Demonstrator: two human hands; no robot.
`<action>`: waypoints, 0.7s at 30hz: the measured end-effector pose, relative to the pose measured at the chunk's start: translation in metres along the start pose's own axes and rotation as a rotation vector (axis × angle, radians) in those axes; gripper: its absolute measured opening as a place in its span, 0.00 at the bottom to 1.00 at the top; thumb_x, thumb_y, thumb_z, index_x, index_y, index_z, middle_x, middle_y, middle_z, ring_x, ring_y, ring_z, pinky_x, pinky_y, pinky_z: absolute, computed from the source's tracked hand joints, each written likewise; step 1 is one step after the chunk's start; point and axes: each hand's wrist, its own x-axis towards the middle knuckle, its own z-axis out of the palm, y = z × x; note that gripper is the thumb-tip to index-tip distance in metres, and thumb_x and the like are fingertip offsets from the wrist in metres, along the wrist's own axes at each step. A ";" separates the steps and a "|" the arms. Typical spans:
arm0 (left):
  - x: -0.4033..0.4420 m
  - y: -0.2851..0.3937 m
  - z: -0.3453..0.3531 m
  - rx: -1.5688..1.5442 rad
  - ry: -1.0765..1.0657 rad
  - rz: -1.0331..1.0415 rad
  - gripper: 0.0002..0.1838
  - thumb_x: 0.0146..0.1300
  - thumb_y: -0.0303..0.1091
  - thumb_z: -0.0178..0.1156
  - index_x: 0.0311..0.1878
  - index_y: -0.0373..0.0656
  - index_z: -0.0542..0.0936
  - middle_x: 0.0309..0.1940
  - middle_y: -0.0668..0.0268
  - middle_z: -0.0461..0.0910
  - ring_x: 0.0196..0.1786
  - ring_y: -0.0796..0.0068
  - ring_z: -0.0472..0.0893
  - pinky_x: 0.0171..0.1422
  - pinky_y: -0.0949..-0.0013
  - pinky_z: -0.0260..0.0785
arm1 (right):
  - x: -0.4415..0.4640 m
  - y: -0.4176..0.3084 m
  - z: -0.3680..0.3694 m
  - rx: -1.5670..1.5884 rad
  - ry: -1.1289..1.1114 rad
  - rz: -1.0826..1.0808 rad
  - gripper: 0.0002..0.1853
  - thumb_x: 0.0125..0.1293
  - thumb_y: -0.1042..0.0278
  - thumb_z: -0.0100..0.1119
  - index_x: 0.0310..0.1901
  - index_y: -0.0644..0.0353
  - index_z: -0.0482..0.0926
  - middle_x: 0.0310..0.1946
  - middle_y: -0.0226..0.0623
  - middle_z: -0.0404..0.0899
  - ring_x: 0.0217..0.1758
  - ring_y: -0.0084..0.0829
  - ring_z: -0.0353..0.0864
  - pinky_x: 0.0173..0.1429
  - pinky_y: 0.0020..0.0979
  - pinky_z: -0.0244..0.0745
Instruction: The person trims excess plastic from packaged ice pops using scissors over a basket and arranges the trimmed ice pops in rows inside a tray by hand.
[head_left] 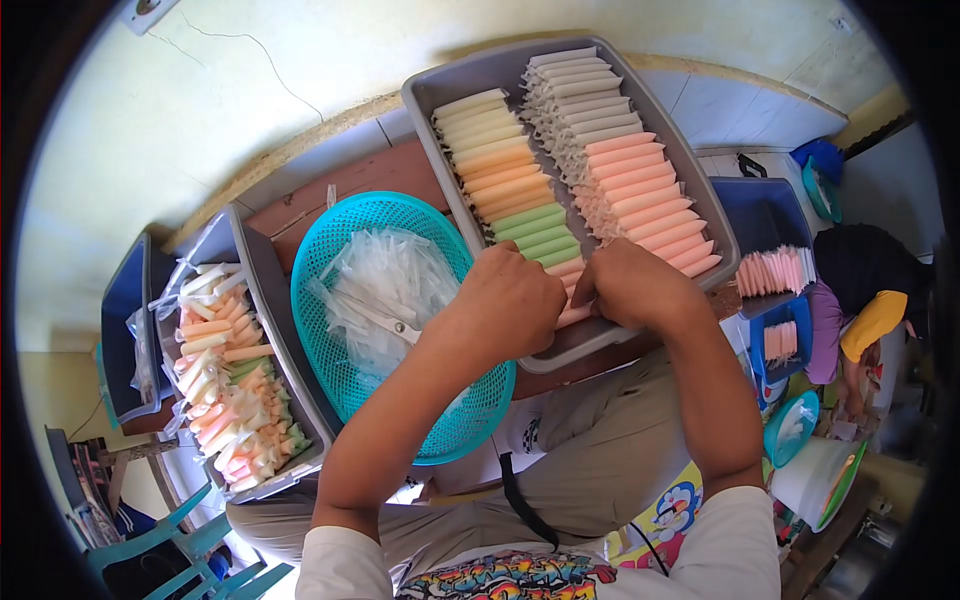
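Observation:
My left hand [512, 297] and my right hand [638, 287] are close together over the near end of a grey tray [440, 165]. Both are closed, with fingers curled around the ends of a pink filled plastic tube [572, 316], like an ice pop; my fingers partly hide it. Similar tubes lie in two rows in the tray: cream, orange, green and pink ones [530, 232] on the left, whitish and pink ones [650, 205] on the right. Beside my left forearm, a turquoise basket [310, 300] holds clear plastic sleeves [375, 270] and scissors [400, 328].
At left, a second grey tray [262, 275] holds a jumbled heap of filled tubes [225, 400]. Farther left stands a dark blue crate [125, 340]. On the right are blue bins [760, 215] with pink tubes and another person in a purple sleeve [823, 330].

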 end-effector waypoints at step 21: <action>0.002 0.003 -0.002 0.068 -0.065 -0.011 0.05 0.52 0.35 0.66 0.25 0.55 0.90 0.20 0.61 0.84 0.30 0.56 0.85 0.54 0.59 0.74 | -0.007 -0.004 -0.001 0.018 0.060 -0.021 0.17 0.56 0.84 0.63 0.44 0.59 0.96 0.39 0.50 0.92 0.45 0.46 0.93 0.56 0.42 0.85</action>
